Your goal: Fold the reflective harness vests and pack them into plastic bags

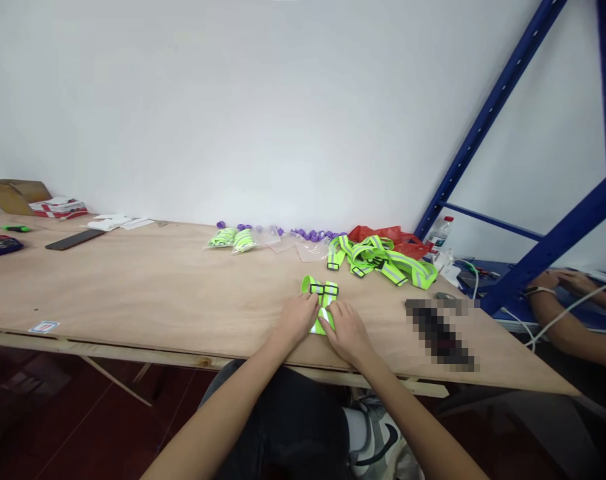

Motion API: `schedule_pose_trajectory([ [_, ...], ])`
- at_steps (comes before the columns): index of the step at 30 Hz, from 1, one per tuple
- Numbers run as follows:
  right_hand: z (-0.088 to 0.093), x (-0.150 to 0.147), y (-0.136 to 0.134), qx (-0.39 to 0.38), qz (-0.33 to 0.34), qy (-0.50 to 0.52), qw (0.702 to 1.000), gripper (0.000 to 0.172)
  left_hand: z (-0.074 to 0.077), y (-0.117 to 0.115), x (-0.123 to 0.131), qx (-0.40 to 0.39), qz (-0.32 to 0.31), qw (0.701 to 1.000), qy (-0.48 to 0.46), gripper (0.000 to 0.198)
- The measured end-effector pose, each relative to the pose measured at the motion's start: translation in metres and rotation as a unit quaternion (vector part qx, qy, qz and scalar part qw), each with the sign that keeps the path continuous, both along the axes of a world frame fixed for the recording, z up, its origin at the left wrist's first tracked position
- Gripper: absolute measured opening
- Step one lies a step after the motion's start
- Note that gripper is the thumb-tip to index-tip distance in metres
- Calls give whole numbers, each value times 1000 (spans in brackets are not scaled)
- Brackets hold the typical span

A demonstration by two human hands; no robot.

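A neon yellow-green reflective strap [324, 300] with silver stripes and black buckles lies folded at the table's front edge. My left hand [301, 316] is closed on its left side, fingertips just below the buckles. My right hand [347, 328] grips the strap from the right, with thumb and fingers on the lower folded part. Both hands partly cover the strap. Just beyond lies a loose pile of similar straps [377, 257], with black buckles among them.
Two packed clear bags of straps [223, 237], flat clear bags [313, 249] and purple rolls [313, 235] lie along the wall. A red plastic bag [393, 237] and a bottle [440, 233] stand near the blue rack [475, 127]. Another person's arms [557, 313] show at right.
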State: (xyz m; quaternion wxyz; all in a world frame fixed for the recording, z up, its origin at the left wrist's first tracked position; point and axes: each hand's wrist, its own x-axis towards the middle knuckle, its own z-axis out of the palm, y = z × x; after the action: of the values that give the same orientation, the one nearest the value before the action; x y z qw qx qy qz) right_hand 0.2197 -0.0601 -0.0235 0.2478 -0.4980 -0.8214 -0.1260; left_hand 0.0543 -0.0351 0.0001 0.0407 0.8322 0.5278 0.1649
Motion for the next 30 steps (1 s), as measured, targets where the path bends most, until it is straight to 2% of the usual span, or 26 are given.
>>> schedule_pose_trajectory([
  [4, -3, 0, 6, -17, 12, 11, 1000, 31, 2, -6, -4, -5, -28, 999, 20, 25],
  [9, -6, 2, 7, 37, 37, -4, 999, 36, -5, -30, -17, 30, -88, 996, 6, 27],
  [13, -4, 0, 1, 46, 54, 6, 997, 39, -13, -47, -28, 63, -132, 989, -14, 52],
  [17, -4, -2, -13, 24, 44, 15, 999, 40, -17, -53, -31, 64, -126, 990, 5, 37],
  [20, -14, 2, -30, 18, 62, 19, 998, 37, -18, -59, -33, 64, -119, 991, 9, 33],
  [24, -26, 12, -50, 30, 97, 18, 995, 53, -14, -69, -39, 39, -127, 991, 10, 26],
  [28, -16, 14, -51, -22, 94, 61, 993, 39, -6, -67, -40, 19, -117, 993, 10, 31],
  [30, -7, 13, -42, -22, 86, 72, 993, 38, 0, -61, -37, 18, -111, 994, -3, 32],
])
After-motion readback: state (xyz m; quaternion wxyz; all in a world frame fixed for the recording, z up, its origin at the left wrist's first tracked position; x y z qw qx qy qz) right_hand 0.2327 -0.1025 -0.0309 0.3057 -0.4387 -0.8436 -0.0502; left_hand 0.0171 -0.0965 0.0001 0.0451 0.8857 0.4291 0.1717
